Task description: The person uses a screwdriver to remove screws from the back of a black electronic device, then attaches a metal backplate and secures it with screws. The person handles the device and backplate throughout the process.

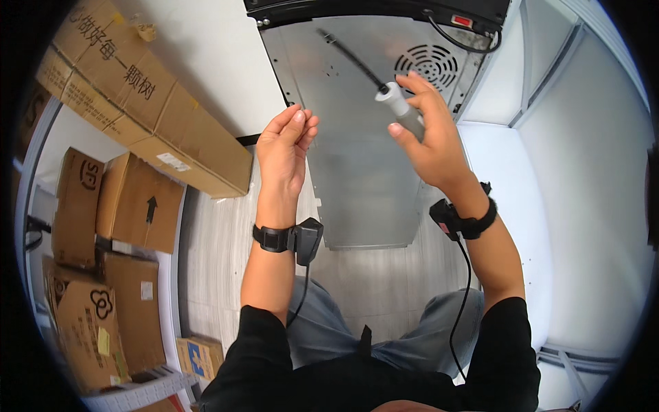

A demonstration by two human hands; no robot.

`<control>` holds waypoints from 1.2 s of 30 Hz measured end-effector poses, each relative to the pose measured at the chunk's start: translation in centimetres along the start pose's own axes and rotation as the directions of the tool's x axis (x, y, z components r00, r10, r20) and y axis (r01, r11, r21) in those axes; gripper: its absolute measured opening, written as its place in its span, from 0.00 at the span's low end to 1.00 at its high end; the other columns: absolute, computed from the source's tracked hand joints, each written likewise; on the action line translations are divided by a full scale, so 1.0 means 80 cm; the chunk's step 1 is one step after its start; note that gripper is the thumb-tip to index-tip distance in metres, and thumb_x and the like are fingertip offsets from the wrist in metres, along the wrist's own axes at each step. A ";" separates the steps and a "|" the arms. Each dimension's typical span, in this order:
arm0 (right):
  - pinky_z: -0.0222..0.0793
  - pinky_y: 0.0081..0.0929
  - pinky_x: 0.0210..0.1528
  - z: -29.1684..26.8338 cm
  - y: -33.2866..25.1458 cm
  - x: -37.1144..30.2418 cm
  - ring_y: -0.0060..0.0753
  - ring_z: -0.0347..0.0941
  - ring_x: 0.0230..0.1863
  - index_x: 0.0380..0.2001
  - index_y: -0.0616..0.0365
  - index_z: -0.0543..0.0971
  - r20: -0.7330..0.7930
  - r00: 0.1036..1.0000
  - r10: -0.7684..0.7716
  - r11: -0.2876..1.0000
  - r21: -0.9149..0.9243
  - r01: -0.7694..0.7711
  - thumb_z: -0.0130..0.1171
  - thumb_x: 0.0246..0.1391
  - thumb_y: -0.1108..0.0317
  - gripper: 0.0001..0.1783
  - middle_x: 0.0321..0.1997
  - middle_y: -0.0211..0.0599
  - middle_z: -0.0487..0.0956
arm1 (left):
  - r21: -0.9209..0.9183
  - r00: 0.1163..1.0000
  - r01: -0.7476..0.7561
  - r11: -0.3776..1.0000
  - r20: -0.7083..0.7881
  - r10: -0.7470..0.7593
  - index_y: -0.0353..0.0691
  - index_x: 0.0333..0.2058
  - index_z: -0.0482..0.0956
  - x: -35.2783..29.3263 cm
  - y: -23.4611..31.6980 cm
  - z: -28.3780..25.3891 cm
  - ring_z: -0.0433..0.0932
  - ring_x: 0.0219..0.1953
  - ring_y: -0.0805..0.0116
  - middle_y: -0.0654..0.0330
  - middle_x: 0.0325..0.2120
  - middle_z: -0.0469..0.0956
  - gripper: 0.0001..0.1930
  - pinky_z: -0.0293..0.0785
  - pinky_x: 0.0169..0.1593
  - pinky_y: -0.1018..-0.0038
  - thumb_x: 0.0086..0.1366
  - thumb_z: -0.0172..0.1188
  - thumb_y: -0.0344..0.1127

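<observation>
My right hand [434,134] holds a screwdriver with a grey handle [403,113] and a long dark shaft pointing up and left. The handle lies between the thumb and the fingers, and the forefinger is raised. My left hand [283,145] is closed in a pinch, thumb against forefinger; anything between the fingertips is too small to make out. Both hands are above a grey metal panel [364,199] on the back of an appliance. A round slotted vent [429,67] is in the panel, just behind my right hand.
A black cord [467,48] hangs beside a red rocker switch [462,22] at the appliance's top. On the left stand a long cardboard box [185,137] and a shelf with several cartons [141,206]. A white surface [508,206] lies along the right. Wired black devices are strapped to both wrists.
</observation>
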State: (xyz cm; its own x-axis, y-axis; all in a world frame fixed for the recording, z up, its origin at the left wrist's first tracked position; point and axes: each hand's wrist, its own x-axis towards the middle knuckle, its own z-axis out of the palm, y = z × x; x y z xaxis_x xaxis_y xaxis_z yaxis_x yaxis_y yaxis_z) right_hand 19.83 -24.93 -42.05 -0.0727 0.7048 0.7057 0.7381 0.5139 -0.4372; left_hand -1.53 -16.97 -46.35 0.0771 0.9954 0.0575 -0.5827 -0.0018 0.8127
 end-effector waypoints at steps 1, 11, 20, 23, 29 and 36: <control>0.52 0.49 0.64 0.012 -0.005 0.015 0.52 0.57 0.66 0.39 0.62 0.70 -0.005 0.996 -0.089 0.983 -0.159 0.087 0.62 0.50 0.65 0.16 0.62 0.51 0.66 | 0.006 1.000 -0.005 1.000 -0.019 0.006 0.31 0.44 0.75 0.010 0.003 -0.008 0.79 0.37 0.67 0.56 0.36 0.79 0.10 0.77 0.41 0.74 0.66 0.57 0.29; 0.25 0.79 0.61 0.077 -0.010 0.071 0.60 0.37 0.74 0.35 0.62 0.72 0.016 0.985 -0.174 0.872 -0.462 0.162 0.62 0.49 0.64 0.15 0.72 0.53 0.53 | 0.411 0.986 -0.147 0.900 -0.011 0.166 0.37 0.38 0.80 0.043 -0.085 -0.117 0.75 0.39 0.75 0.63 0.36 0.79 0.07 0.73 0.44 0.74 0.62 0.62 0.30; 0.28 0.83 0.58 0.092 -0.002 0.072 0.59 0.38 0.74 0.32 0.63 0.72 -0.066 0.973 -0.219 0.855 -0.493 0.159 0.64 0.47 0.65 0.15 0.72 0.53 0.53 | 0.347 0.958 0.287 0.893 -0.077 -0.278 0.38 0.37 0.81 0.037 -0.110 -0.109 0.74 0.38 0.77 0.65 0.36 0.78 0.06 0.73 0.38 0.78 0.62 0.63 0.32; 0.27 0.83 0.58 0.093 0.001 0.075 0.59 0.37 0.74 0.32 0.63 0.72 -0.067 0.973 -0.220 0.856 -0.491 0.160 0.63 0.48 0.64 0.14 0.72 0.53 0.53 | 0.526 0.990 0.082 0.847 -0.139 -0.009 0.35 0.34 0.82 0.045 -0.150 -0.118 0.75 0.40 0.72 0.60 0.44 0.74 0.07 0.72 0.43 0.76 0.58 0.66 0.30; 0.25 0.82 0.58 0.087 0.001 0.073 0.58 0.36 0.75 0.32 0.63 0.73 -0.056 0.978 -0.203 0.861 -0.486 0.151 0.62 0.49 0.64 0.14 0.72 0.52 0.53 | 0.432 0.987 0.029 0.901 -0.155 0.043 0.35 0.33 0.83 0.047 -0.169 -0.117 0.74 0.40 0.72 0.57 0.49 0.70 0.05 0.71 0.43 0.76 0.58 0.66 0.29; 0.24 0.82 0.58 0.086 0.002 0.072 0.58 0.37 0.75 0.32 0.63 0.73 -0.070 0.973 -0.219 0.860 -0.485 0.159 0.62 0.49 0.63 0.14 0.72 0.52 0.53 | 0.390 0.977 0.081 0.917 -0.215 0.006 0.34 0.35 0.82 0.042 -0.159 -0.105 0.71 0.33 0.76 0.63 0.39 0.74 0.06 0.70 0.39 0.79 0.60 0.65 0.29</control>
State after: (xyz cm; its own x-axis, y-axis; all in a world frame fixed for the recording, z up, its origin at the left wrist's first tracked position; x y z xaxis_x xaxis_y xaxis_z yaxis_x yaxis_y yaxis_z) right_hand 14.91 -17.42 -41.90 -0.1856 0.5387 0.8218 0.9485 0.3168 0.0065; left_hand -0.67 -12.80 -61.38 -0.1022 0.9927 -0.0641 -0.2132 0.0411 0.9761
